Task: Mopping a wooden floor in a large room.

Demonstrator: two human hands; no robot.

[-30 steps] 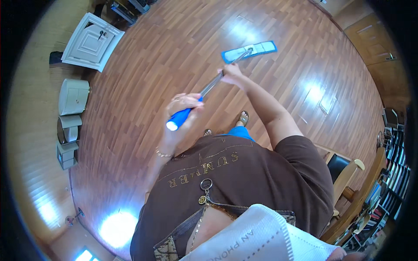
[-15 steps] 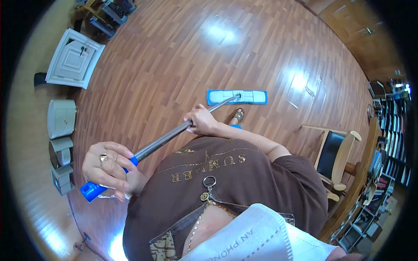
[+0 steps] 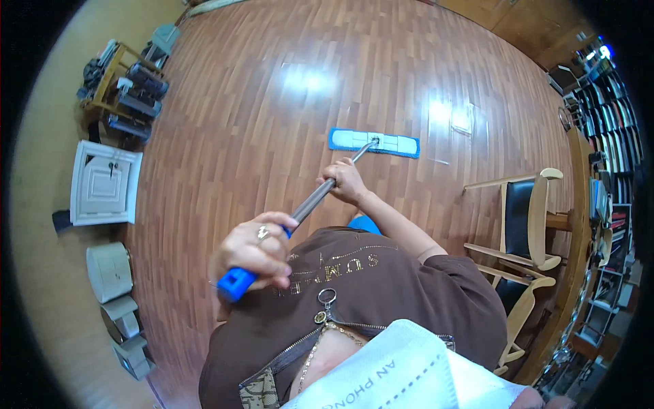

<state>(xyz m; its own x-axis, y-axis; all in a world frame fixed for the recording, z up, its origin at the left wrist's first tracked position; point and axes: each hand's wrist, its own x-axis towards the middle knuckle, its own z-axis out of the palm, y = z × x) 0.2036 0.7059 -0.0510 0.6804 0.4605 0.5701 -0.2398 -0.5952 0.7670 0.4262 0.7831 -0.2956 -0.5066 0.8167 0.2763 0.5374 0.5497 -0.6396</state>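
So the flat blue-and-white mop pad (image 3: pixel 374 142) has slid back from the far floor to mid-floor | my left hand (image 3: pixel 255 247) wraps the blue grip end, right hand (image 3: pixel 346 181) clamps the grey metal pole (image 3: pixel 315 200) | pull stroke looks about finished, wooden chair (image 3: pixel 524 218) at the right edge.

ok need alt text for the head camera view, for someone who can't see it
Seen from above, a person grips a flat mop with both hands on its metal handle, left hand at the blue end grip, right hand further down. The blue mop head lies on a glossy wooden floor, with wooden chairs at right.
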